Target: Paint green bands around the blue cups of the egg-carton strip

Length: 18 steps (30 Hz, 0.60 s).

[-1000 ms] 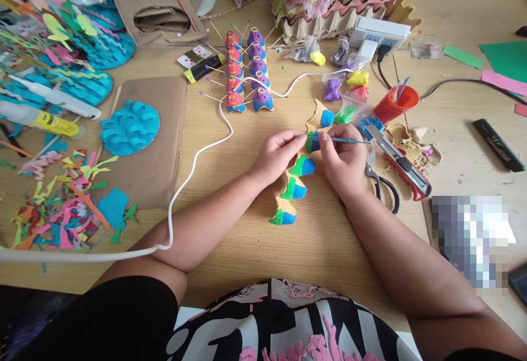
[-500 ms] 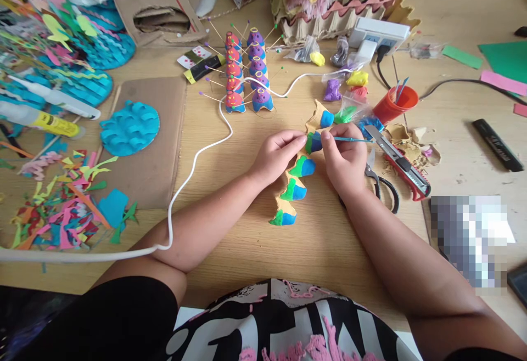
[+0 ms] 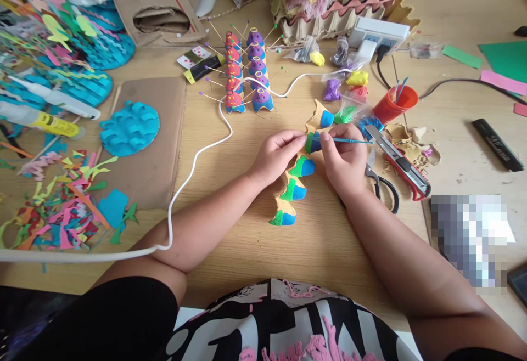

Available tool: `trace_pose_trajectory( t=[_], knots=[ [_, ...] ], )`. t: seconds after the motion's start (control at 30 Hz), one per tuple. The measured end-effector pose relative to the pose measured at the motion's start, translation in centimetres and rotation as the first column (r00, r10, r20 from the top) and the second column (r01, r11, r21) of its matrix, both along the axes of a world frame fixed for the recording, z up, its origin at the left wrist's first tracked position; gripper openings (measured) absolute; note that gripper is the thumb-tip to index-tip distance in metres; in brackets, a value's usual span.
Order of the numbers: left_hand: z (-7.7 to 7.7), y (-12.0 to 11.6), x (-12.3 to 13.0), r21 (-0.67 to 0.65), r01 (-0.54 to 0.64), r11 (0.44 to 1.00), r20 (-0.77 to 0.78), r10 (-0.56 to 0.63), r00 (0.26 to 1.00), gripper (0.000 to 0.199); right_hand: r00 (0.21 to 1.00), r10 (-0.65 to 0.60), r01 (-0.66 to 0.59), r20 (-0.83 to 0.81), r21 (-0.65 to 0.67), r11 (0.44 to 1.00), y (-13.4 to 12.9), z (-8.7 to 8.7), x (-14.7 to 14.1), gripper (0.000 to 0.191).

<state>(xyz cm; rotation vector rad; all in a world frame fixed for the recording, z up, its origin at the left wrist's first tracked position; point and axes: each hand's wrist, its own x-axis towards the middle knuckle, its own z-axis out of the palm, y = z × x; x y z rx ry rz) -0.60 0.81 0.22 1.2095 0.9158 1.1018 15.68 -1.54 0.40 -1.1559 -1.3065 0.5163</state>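
Negligible movement since the earlier frame; strip (image 3: 293, 190) between my hands.
Left hand (image 3: 276, 157) pinches its edge, right hand (image 3: 346, 161) grips tool (image 3: 349, 140); four cups green and blue, one beyond (image 3: 326, 118) blue only.

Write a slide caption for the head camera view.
Left hand steadies a blue-and-green egg-carton strip while the right hand holds a thin blue tool against it.

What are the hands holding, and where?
The right hand holds a thin blue tool partway along its shaft. The left hand pinches the egg-carton strip by its edge, near the second cup from the top.
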Motion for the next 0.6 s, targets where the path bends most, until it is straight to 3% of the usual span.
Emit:
trace_pose_trajectory(
  t=[0.4, 0.6],
  knots=[
    [-0.16, 0.03, -0.05, -0.009, 0.005, 1.000, 0.006, -0.005, 1.000, 0.033, 0.998, 0.031, -0.030, -0.056, 0.012, 0.999, -0.08, 0.11, 0.00, 0.053],
    [0.20, 0.33, 0.19, -0.091, -0.039, 0.995, 0.138, 0.051, 0.989, 0.036, 0.997, 0.041, -0.043, -0.066, -0.020, 0.999, -0.30, 0.37, 0.08, 0.054]
  ],
)
